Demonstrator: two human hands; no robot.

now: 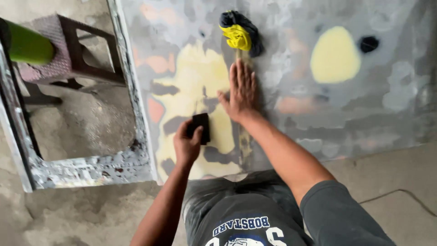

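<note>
On the grey, yellow-patched panel [282, 82], left hand [186, 145] fingers closed around a black sanding block [200, 128]; right hand [240, 91] lies flat, fingers spread, empty. Tilting the block risks gouging the filler.

A bare concrete floor [82, 214] is spreading under everything, grey, dusty and mottled, in soft, even daylight without hard shadows. A thin dark cable [400, 195] is curling across it at the lower right. At the upper left a dark stool [73, 50] with a worn, purplish woven seat is standing on the floor. Just beside it, at the left edge, a green cylinder [26, 45] is poking into view.
</note>
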